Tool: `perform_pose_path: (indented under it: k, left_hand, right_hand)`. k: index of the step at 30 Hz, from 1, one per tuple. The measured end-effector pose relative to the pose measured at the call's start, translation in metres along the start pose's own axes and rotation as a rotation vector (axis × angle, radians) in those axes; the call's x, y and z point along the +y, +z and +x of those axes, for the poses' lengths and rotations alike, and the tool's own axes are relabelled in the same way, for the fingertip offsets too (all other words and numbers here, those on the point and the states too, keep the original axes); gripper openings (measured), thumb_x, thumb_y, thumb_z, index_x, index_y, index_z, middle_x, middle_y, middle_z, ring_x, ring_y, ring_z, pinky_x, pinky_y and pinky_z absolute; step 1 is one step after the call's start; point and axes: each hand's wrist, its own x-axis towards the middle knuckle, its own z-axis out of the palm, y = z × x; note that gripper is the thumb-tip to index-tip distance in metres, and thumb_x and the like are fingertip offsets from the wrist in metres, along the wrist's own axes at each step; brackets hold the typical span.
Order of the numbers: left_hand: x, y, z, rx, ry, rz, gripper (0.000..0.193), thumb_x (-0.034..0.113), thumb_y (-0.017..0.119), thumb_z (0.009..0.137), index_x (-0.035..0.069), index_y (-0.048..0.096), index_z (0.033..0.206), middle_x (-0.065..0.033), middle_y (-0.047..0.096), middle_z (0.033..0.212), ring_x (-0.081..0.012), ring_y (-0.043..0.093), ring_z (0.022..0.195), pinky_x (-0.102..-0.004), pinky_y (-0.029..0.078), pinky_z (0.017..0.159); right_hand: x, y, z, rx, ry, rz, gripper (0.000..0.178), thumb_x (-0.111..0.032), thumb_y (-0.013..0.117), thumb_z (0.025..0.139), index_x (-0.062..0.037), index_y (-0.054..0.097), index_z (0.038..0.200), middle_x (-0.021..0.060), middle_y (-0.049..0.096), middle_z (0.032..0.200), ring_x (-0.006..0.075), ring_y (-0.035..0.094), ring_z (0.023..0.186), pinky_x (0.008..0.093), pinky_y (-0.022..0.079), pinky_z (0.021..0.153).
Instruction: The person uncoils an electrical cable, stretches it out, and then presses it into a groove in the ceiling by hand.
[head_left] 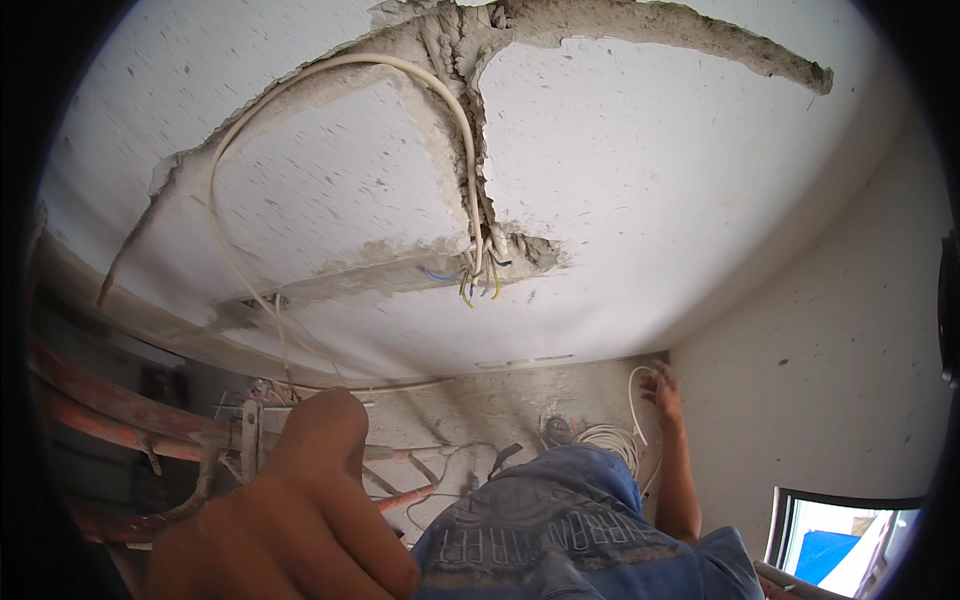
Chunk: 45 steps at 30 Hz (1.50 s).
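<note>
Large and close at the lower left is my left hand (285, 510), fingers curled into a fist; whatever it may hold is hidden. My right hand (661, 390), low at the right near the wall corner, has its fingers bent around a white cable (633, 395), whose loose end curves down beside it. A coil of white cable (610, 437) lies on the floor below that hand, next to my shoe (557, 431). Another white cable (345, 60) loops along a groove chased into the white wall, above both hands.
Bare blue and yellow-green wire ends (480, 275) stick out of a broken hole in the wall (540, 250). Red scaffold-like metal tubes (115, 420) stand at the left. At the lower right is a window (835, 540). Dust and debris cover the floor (520, 385).
</note>
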Motion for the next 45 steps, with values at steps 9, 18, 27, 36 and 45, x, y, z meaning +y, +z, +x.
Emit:
perform_pose_path:
  k: [9,18,27,36,45]
  left_hand:
    - [0.019,0.021,0.003,0.319,-0.230,-0.067,0.020,0.020,0.056,0.093,0.032,0.065,0.106,0.0070,0.038,0.044,-0.0006,0.024,0.033,-0.0188,0.013,0.036]
    - [0.023,0.018,0.001,-0.025,-0.083,-0.123,0.024,0.016,0.055,0.093,0.029,0.065,0.111,0.0065,0.042,0.050,-0.0007,0.030,0.036,-0.0173,0.018,0.036]
    - [0.041,0.030,-0.047,-0.103,-0.025,-0.168,0.022,0.025,0.052,0.094,0.016,0.064,0.111,-0.0002,0.051,0.060,-0.0075,0.043,0.041,-0.0208,0.029,0.038]
    - [-0.027,0.011,-0.132,0.522,-0.746,0.490,0.046,0.018,0.070,0.082,0.008,0.059,0.125,-0.0010,0.061,0.068,-0.0110,0.054,0.057,-0.0268,0.043,0.056]
    - [-0.094,-0.001,-0.129,0.264,-0.978,0.952,0.060,0.028,0.063,0.089,0.006,0.040,0.140,-0.0127,0.067,0.088,-0.0266,0.065,0.076,-0.0370,0.051,0.070]
  right_hand:
    - [-0.324,0.057,-0.065,-0.027,-0.992,0.171,0.067,-0.015,0.049,0.091,0.0000,0.017,0.149,0.0079,0.056,0.081,0.0126,0.052,0.068,0.0265,0.044,0.059]
    - [-0.417,0.159,-0.096,-0.379,-1.380,0.146,0.076,-0.007,0.051,0.087,-0.0007,0.008,0.149,0.0099,0.055,0.073,0.0140,0.052,0.060,0.0246,0.043,0.050]
    - [-0.371,0.228,-0.095,-0.848,-1.082,-0.667,0.070,-0.006,0.053,0.086,-0.0103,0.024,0.149,0.0119,0.049,0.055,0.0221,0.048,0.049,0.0333,0.043,0.056]
    - [-0.271,0.212,-0.053,-0.840,-0.884,-1.015,0.045,-0.014,0.059,0.084,-0.0052,0.053,0.128,0.0209,0.059,0.063,0.0395,0.060,0.064,0.0467,0.045,0.062]
    - [-0.257,0.203,-0.054,-0.928,-0.728,-0.801,0.048,-0.005,0.056,0.083,-0.0012,0.050,0.131,0.0155,0.057,0.062,0.0280,0.058,0.056,0.0368,0.044,0.057]
